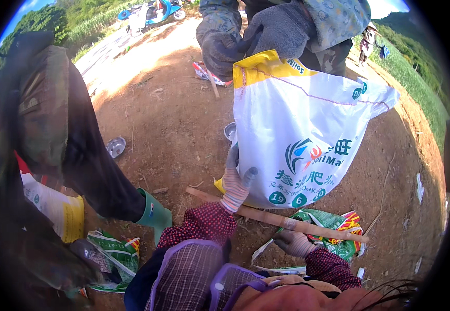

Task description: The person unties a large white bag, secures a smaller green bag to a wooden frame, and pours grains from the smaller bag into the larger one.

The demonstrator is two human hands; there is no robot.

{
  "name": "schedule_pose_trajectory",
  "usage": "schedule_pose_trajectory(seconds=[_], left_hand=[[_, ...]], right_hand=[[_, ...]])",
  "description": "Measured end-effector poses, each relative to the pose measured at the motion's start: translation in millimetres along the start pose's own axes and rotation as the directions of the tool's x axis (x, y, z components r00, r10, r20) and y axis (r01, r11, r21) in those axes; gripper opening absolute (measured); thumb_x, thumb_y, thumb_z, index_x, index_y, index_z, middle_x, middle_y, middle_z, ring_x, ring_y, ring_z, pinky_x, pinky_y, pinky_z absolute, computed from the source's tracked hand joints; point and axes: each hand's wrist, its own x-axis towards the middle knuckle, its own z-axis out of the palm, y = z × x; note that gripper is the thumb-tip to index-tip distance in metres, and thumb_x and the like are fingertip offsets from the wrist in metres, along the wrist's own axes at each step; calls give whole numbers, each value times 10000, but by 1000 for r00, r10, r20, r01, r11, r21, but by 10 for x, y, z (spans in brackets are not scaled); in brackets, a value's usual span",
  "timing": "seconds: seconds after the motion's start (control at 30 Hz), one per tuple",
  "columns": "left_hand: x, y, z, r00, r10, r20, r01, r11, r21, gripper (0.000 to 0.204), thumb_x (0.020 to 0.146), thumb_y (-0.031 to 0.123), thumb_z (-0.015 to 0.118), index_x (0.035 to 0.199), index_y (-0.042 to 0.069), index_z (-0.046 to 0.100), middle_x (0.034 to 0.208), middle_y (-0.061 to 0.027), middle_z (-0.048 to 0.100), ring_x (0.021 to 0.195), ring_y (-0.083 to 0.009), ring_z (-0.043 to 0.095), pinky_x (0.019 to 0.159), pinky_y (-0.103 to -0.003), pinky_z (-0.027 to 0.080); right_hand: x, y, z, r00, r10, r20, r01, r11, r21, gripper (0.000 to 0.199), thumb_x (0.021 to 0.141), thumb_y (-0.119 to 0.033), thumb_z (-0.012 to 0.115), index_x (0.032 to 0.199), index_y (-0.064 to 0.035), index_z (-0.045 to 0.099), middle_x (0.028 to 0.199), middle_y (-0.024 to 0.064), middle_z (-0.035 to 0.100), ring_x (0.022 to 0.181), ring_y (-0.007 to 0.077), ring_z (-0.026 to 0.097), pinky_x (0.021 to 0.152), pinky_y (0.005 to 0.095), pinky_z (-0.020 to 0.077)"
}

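Observation:
My left hand, in a striped glove with grey fingers, lies against the lower left side of a white and yellow sack. Its fingers and thumb are stretched apart. A co-worker's grey-gloved hands hold the sack by its top, tilted. My right hand, gloved alike, is low over a green sack with red and yellow patterning. Its fingers curl in, and what they grip, if anything, is hidden. A wooden pole passes between my two hands.
At the left stands a person's leg in a green boot. Another white and yellow sack and a green bag are beside it. Metal bowls lie on the bare soil. A blue scooter is parked far off.

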Motion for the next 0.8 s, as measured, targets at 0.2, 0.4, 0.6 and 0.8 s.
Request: schedule_pose_trajectory(seconds=[0.2,0.4,0.6,0.8], left_hand=[[-11,-90,-62,999,3,-48,0,997,75,942,848,498,725,1473,-36,265,1376,-225,463,1246,-306,485,1063,-426,387],[34,9,49,1000,-10,-11,10,1000,-15,927,848,560,698,1438,-41,309,1338,-170,478,1236,-253,472,1047,-404,389],[15,77,-65,999,-34,-5,34,999,0,974,842,519,722,1472,-42,237,1396,-201,429,1265,-282,458,1071,-414,388],[69,87,29,999,-48,-1,48,996,-75,971,832,504,740,1468,-42,249,1386,-191,432,1262,-269,459,1069,-407,389]], right_hand=[[44,-79,-63,999,7,53,-6,1000,-20,213,915,-240,615,1043,-87,688,935,140,682,897,315,658,792,412,525],[89,-9,-38,999,4,37,-4,1000,-12,282,927,-329,574,1090,-110,643,877,184,675,846,405,652,744,496,524],[58,-95,-81,999,39,30,-39,999,5,257,910,-257,616,1088,-78,667,966,159,682,941,339,657,810,433,525],[75,32,-25,997,69,42,-68,997,-21,283,921,-266,597,1116,-72,661,991,161,676,928,338,655,832,421,523]])
